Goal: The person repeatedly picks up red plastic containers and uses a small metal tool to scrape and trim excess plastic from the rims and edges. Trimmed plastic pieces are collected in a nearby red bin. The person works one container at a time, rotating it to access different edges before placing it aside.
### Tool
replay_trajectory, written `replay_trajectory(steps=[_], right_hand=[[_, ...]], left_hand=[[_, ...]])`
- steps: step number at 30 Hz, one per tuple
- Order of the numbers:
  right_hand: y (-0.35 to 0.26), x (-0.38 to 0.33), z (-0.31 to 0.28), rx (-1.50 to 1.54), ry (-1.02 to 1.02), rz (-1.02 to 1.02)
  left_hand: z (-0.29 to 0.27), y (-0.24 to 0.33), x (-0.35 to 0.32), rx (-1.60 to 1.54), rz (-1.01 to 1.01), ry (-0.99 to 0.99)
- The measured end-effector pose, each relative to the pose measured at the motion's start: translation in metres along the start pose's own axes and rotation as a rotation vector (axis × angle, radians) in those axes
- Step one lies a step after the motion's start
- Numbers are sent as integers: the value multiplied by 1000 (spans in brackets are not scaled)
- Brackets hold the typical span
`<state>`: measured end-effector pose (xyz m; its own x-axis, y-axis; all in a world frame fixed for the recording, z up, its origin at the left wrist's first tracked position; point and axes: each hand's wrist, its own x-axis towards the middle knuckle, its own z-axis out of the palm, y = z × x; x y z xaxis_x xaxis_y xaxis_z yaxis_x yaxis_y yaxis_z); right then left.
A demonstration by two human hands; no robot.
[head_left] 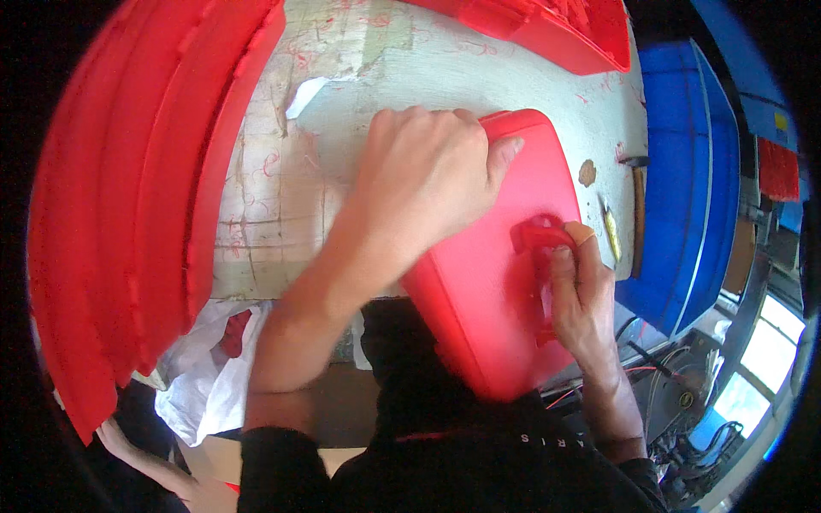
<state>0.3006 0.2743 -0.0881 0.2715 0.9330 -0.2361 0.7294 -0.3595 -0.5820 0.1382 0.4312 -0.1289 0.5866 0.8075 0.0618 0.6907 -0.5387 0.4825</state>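
Note:
A smooth red plastic case (505,282) with rounded corners lies tilted in front of me, its near end against my dark clothing. My left hand (432,167) is closed over its far left edge, thumb resting on the top face; the other fingertips are hidden behind the edge. On the right part of that face is a red plastic handle (543,235), which my right hand (584,291) grips between thumb and curled fingers. Whether the handle is fixed at both ends I cannot tell.
Stacked red plastic shells (162,171) rise at the left. A red bin (564,38) stands at the far side, a blue crate (684,171) at the right. Beside the crate lie a hammer (639,214) and a yellow cutter (611,232). Another person's arm (145,462) shows below a white bag (205,376).

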Motion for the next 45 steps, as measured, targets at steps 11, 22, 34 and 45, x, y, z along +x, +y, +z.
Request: replay_trajectory(steps=[11, 22, 34, 45], right_hand=[[9, 36, -11, -29, -200, -241], [15, 45, -6, 75, -280, -408], [26, 37, -7, -451, 324, -676], [120, 43, -55, -229, 415, -331]], left_hand=[[3, -27, 12, -388, 90, -273], [0, -26, 12, -367, 60, -297], [-8, -24, 8, -280, 117, -206], [-26, 10, -20, -72, 123, 258]])
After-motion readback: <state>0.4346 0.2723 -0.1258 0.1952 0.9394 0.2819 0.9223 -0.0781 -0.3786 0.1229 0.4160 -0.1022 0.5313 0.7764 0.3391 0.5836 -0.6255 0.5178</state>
